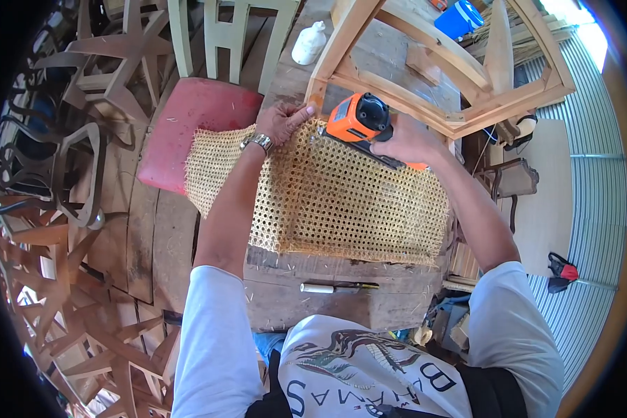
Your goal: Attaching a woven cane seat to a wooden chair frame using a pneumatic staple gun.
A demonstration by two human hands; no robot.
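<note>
A sheet of woven cane webbing [341, 202] lies across a wooden frame on the workbench [341, 292]. My left hand [282, 120], with a metal watch on the wrist, presses the webbing's far edge down near the frame's corner. My right hand [407, 139] grips an orange and black staple gun [359, 118], its nose resting on the webbing's far edge just right of the left hand's fingers. A bare wooden chair frame [432, 76] stands behind the webbing.
A small tool with a white handle [338, 287] lies on the bench's near edge. A red cushion [188, 129] sits left, a white bottle [308, 43] behind, a blue container [458, 19] far right. Stacked wooden chair frames [70, 174] fill the left side.
</note>
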